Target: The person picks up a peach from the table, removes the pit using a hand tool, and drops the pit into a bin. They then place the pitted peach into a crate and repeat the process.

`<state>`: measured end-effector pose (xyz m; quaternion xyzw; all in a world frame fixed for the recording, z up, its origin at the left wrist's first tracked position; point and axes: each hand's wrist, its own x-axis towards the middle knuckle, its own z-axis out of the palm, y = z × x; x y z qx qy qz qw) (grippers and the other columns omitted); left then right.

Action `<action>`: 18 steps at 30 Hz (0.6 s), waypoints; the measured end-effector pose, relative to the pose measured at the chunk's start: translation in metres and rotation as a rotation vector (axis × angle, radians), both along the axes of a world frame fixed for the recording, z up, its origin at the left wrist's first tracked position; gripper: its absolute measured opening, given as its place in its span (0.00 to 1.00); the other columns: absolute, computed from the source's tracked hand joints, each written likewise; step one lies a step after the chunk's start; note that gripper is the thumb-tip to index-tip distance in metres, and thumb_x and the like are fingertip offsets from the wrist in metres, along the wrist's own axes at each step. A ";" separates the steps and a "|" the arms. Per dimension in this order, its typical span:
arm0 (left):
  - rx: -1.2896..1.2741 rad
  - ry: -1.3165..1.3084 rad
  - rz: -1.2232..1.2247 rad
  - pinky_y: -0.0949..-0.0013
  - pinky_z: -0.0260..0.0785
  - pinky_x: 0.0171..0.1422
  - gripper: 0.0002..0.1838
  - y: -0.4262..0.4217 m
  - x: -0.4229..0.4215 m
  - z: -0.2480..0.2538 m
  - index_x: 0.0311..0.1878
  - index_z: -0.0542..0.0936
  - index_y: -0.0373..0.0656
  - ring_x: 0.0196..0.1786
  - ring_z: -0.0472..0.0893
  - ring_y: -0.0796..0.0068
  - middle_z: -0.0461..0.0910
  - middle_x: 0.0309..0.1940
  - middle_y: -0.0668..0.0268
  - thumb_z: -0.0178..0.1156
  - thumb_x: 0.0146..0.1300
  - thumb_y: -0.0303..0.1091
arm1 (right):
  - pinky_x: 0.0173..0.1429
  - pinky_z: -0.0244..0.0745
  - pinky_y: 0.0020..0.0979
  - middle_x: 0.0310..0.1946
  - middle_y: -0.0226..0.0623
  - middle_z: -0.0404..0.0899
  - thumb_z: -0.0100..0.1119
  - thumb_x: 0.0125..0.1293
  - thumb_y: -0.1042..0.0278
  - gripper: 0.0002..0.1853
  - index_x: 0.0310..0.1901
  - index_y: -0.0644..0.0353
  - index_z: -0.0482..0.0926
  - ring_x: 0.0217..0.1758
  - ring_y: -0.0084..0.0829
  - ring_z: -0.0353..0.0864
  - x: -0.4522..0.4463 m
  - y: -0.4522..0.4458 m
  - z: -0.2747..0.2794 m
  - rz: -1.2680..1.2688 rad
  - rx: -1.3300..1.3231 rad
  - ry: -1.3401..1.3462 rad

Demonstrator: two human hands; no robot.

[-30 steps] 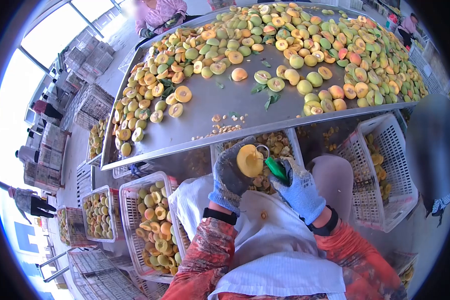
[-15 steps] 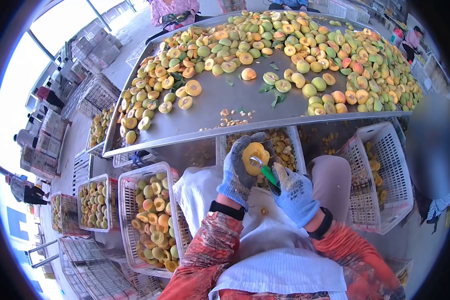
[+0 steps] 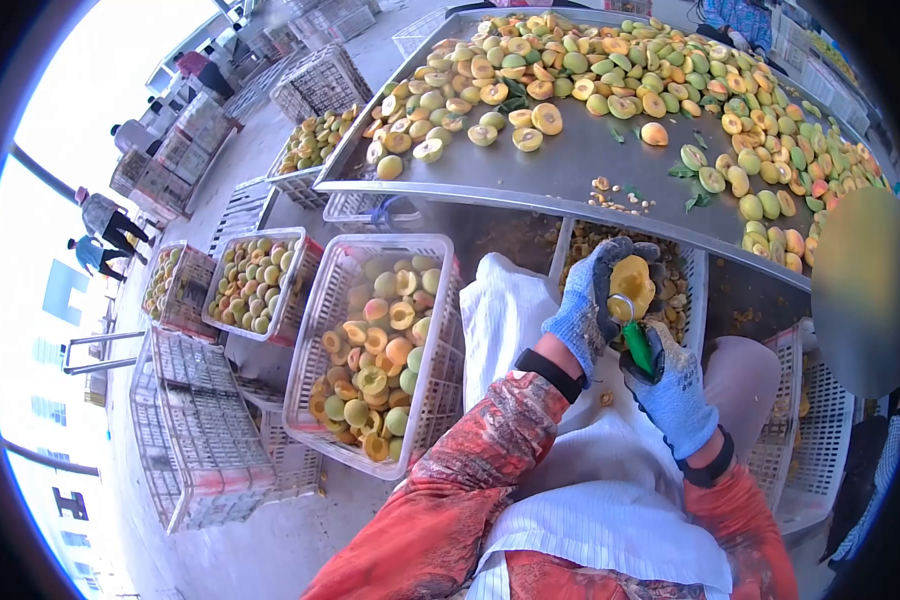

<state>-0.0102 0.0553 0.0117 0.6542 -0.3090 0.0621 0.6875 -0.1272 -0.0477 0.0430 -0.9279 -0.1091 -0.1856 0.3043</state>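
Note:
My left hand (image 3: 602,308), in a blue and grey glove, is closed around a yellow-fleshed peach half (image 3: 631,287) with its cut face up. My right hand (image 3: 676,385), gloved alike, grips the green handle of a pitting knife (image 3: 636,345). The metal loop at the knife's tip lies at the lower edge of the peach half's cut face. Below both hands is a white cloth (image 3: 590,480) across my lap. Behind my left hand stands a crate (image 3: 699,300) of pits and scraps, partly hidden by the hands.
A metal table (image 3: 590,160) with cut peach halves, leaves and loose pits (image 3: 618,197) runs along the far side. A white crate of peach halves (image 3: 300,400) stands to my left, a smaller crate (image 3: 295,275) beyond it. At right is another crate (image 3: 820,440). People (image 3: 110,225) are far left.
The view has swung left, so the table and crates appear farther right. Both hands still hold the peach half and the pitting knife, with the loop now at the fruit's lower edge.

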 end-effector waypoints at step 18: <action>0.353 0.587 0.720 0.74 0.68 0.55 0.21 0.310 -0.029 -0.046 0.57 0.70 0.33 0.53 0.74 0.73 0.74 0.52 0.60 0.53 0.57 0.18 | 0.33 0.73 0.41 0.30 0.41 0.79 0.57 0.56 0.55 0.24 0.51 0.59 0.71 0.30 0.40 0.80 0.046 -0.070 0.004 -0.150 -0.453 0.269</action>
